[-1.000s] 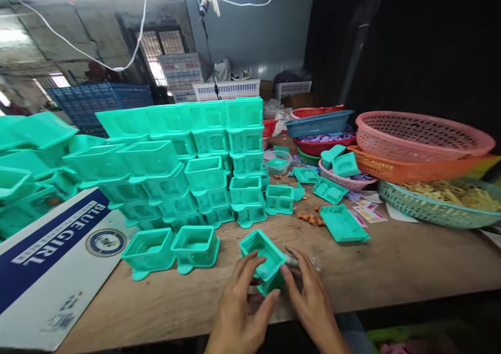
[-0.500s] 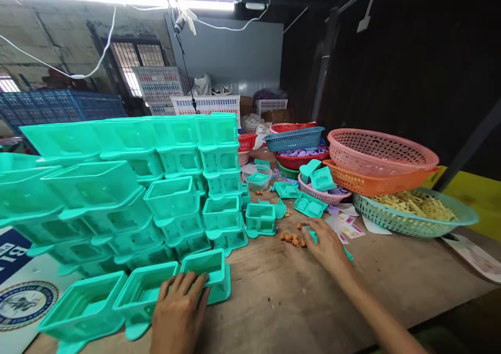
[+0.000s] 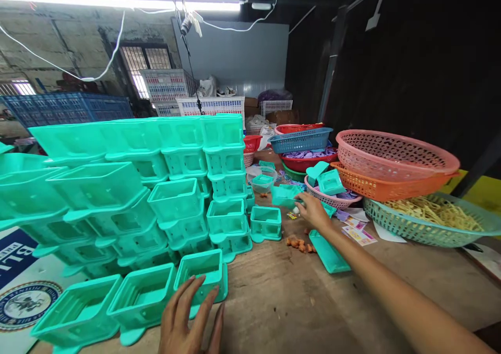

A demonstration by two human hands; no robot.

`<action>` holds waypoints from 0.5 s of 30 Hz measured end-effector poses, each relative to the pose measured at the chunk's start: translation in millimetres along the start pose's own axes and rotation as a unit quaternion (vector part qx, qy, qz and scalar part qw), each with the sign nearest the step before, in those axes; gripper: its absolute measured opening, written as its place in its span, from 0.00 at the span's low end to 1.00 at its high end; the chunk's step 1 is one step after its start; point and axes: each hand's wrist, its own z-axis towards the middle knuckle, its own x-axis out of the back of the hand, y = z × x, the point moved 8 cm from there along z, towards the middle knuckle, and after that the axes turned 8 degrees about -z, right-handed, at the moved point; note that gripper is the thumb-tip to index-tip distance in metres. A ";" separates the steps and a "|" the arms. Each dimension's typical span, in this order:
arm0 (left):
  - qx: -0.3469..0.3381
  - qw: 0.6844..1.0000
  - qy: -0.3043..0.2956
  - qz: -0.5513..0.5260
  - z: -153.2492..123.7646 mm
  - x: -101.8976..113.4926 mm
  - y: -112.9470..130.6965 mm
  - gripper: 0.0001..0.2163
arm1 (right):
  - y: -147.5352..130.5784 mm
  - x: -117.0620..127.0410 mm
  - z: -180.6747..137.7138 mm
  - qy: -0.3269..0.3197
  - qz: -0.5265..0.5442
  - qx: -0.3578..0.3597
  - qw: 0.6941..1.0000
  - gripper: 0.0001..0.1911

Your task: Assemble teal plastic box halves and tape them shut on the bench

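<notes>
My left hand lies open at the near edge, fingers stretched against the front of a teal plastic box, the rightmost of a row of three. My right hand is stretched far out over the wooden table. Its fingers close on a teal plastic piece and a small white thing I cannot make out. A flat teal lid lies just under my right forearm. A pile of small brown bits sits beside that lid.
A tall stack of teal boxes fills the left. A single teal box stands beside it. Pink, orange and green baskets stand at the right, a small pink basket with teal parts behind my hand. A printed carton lies far left.
My right hand has reached farther back and left, from the flat lid to the teal piece. My left hand has slid down off the front box, fingers now spread.
</notes>
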 end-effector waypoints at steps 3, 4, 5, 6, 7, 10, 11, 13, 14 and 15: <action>0.030 0.994 0.000 -0.105 -4.0 -2.3 14.2 0.19 | -19.8 50.2 -35.5 0.065 0.026 0.043 0.997 0.06; 0.049 0.988 -0.012 -0.144 -4.1 -6.0 18.6 0.19 | -31.5 63.7 -53.3 0.078 0.038 0.064 0.994 0.07; 0.078 0.979 -0.033 -0.186 -3.8 -11.7 22.3 0.18 | -44.8 74.5 -73.0 0.087 0.052 0.086 0.991 0.08; 0.119 0.963 -0.062 -0.234 -3.6 -19.5 25.2 0.18 | -59.0 82.7 -94.0 0.093 0.068 0.108 0.987 0.08; 0.171 0.937 -0.093 -0.289 -4.1 -28.6 27.5 0.19 | -73.4 88.0 -115.2 0.095 0.085 0.127 0.984 0.08; 0.317 0.795 -0.162 -0.491 -10.5 -55.9 39.6 0.36 | -112.9 90.8 -174.4 0.081 0.134 0.170 0.973 0.08; 0.340 0.739 -0.180 -0.554 -12.8 -62.3 46.7 0.45 | -123.6 88.7 -190.9 0.067 0.152 0.179 0.970 0.08; 0.364 0.644 -0.208 -0.640 -19.4 -68.9 58.3 0.57 | -140.0 81.6 -217.1 0.021 0.189 0.195 0.962 0.09; 0.372 0.618 -0.218 -0.657 -23.9 -69.6 60.6 0.59 | -145.5 77.4 -226.6 -0.010 0.202 0.202 0.958 0.10; 0.382 0.612 -0.222 -0.656 -28.8 -69.1 59.8 0.59 | -149.1 73.0 -233.5 -0.043 0.211 0.207 0.954 0.11</action>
